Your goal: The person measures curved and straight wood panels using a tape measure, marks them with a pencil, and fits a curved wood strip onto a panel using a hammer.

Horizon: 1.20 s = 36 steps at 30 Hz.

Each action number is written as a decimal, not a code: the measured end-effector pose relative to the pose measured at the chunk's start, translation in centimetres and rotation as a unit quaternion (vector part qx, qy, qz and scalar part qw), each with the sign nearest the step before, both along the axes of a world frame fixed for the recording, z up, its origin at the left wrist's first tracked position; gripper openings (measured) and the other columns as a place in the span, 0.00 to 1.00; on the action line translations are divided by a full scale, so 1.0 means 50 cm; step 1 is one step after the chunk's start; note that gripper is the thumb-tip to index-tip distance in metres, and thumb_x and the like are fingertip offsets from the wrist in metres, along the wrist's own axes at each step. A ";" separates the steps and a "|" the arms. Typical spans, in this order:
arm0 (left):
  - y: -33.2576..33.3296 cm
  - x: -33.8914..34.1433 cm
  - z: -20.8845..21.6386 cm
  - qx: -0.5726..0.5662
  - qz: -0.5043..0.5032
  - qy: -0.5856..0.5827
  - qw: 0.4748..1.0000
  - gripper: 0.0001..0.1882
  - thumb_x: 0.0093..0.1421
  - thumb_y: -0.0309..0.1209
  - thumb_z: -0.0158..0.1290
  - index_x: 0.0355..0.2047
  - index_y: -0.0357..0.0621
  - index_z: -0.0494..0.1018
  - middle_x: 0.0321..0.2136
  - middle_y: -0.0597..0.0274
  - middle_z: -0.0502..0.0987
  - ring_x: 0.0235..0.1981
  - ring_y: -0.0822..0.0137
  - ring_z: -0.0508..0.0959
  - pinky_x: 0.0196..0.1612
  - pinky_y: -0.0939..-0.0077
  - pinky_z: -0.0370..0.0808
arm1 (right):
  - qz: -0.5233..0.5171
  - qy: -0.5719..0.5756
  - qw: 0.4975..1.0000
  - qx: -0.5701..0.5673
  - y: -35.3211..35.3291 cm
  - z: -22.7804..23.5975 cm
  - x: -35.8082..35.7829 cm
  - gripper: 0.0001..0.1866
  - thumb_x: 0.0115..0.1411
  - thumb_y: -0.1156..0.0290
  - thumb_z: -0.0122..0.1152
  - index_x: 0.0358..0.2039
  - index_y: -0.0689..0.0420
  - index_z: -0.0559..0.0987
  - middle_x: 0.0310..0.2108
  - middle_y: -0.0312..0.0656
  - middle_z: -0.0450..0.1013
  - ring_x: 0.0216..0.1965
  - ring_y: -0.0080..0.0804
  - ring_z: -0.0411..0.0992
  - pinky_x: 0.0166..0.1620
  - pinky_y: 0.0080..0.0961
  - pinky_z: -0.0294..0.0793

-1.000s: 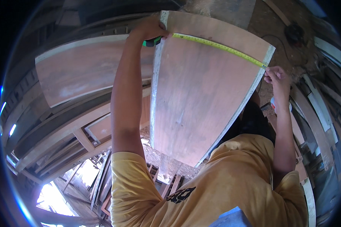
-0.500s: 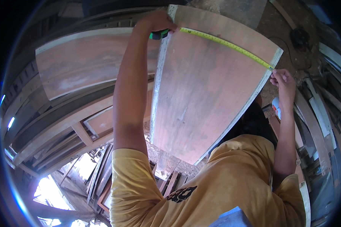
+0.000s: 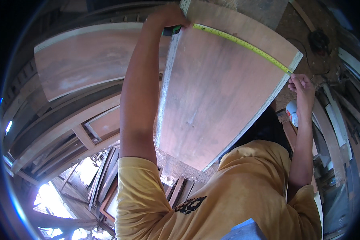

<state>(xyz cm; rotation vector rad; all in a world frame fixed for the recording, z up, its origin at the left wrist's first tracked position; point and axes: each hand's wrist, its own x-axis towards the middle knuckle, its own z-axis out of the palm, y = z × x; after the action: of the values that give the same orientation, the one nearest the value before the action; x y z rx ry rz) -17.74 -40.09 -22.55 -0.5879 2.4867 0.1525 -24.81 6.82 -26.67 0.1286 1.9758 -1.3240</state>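
Note:
A yellow tape measure is stretched across the wide far part of a wooden panel with pale, whitish edges. At the panel's left edge my left hand is closed on the tape's green and black case, which is partly hidden beneath the hand. Beyond the right edge, the thumb and fingers of my right hand pinch the free end of the blade. The blade runs nearly straight between both hands, lying on or just over the panel's face.
Another pale-edged panel lies to the left, above a wooden frame. A white container stands beside my right forearm. At the far right is a dark round tool with a cord. Timber strips are stacked along the right.
The view has shifted slightly, so the panel sits a little differently in the picture. Both hands keep their hold on the tape measure, and the blade stays stretched across.

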 end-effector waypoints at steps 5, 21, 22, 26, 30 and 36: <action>0.025 -0.014 0.021 -0.005 0.010 0.015 1.000 0.39 0.35 0.41 0.69 0.49 0.34 0.74 0.37 0.38 0.82 0.40 0.42 0.82 0.44 0.54 0.79 | -0.014 0.008 1.000 0.017 0.004 0.002 -0.007 0.08 0.65 0.66 0.64 0.33 0.58 0.81 0.30 0.35 0.78 0.31 0.17 0.73 0.39 0.16 0.71; 0.007 -0.004 0.015 0.115 0.029 -0.005 0.993 0.23 0.36 0.40 0.69 0.33 0.43 0.81 0.28 0.46 0.83 0.32 0.49 0.84 0.36 0.57 0.79 | 0.014 0.227 0.973 0.045 -0.053 0.180 -0.108 0.13 0.67 0.66 0.58 0.42 0.63 0.83 0.36 0.42 0.81 0.35 0.22 0.75 0.43 0.19 0.73; -0.011 0.018 0.008 0.096 0.022 0.015 0.995 0.23 0.36 0.41 0.69 0.33 0.43 0.81 0.28 0.47 0.83 0.32 0.49 0.84 0.36 0.57 0.79 | 0.033 0.256 0.966 0.026 -0.075 0.208 -0.107 0.14 0.67 0.65 0.58 0.43 0.63 0.83 0.37 0.42 0.81 0.36 0.23 0.75 0.44 0.19 0.73; -0.001 -0.017 0.041 0.048 0.015 -0.090 0.995 0.22 0.37 0.44 0.67 0.31 0.44 0.81 0.28 0.47 0.83 0.33 0.49 0.84 0.37 0.57 0.79 | 0.020 0.332 0.943 -0.026 -0.090 0.364 -0.101 0.15 0.68 0.65 0.57 0.46 0.63 0.81 0.41 0.42 0.79 0.40 0.23 0.75 0.47 0.21 0.73; 0.002 -0.026 -0.012 0.027 -0.024 -0.101 0.994 0.20 0.37 0.46 0.66 0.24 0.43 0.83 0.28 0.46 0.83 0.33 0.50 0.84 0.37 0.57 0.78 | 0.186 0.343 0.897 -0.208 -0.107 0.406 -0.048 0.13 0.68 0.67 0.58 0.45 0.64 0.81 0.40 0.42 0.79 0.39 0.23 0.75 0.46 0.20 0.74; -0.016 -0.007 -0.010 0.042 0.017 -0.087 0.995 0.21 0.38 0.45 0.65 0.28 0.43 0.84 0.29 0.49 0.84 0.32 0.52 0.84 0.36 0.58 0.78 | 0.345 0.244 0.805 -0.416 -0.171 0.380 0.015 0.10 0.67 0.71 0.58 0.44 0.65 0.79 0.37 0.41 0.78 0.38 0.23 0.76 0.45 0.20 0.75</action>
<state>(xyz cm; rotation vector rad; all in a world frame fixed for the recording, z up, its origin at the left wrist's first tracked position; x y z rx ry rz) -18.12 -40.88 -23.03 -0.5825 2.2918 0.2080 -24.05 -1.74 -7.68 -1.3356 1.3552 -1.6387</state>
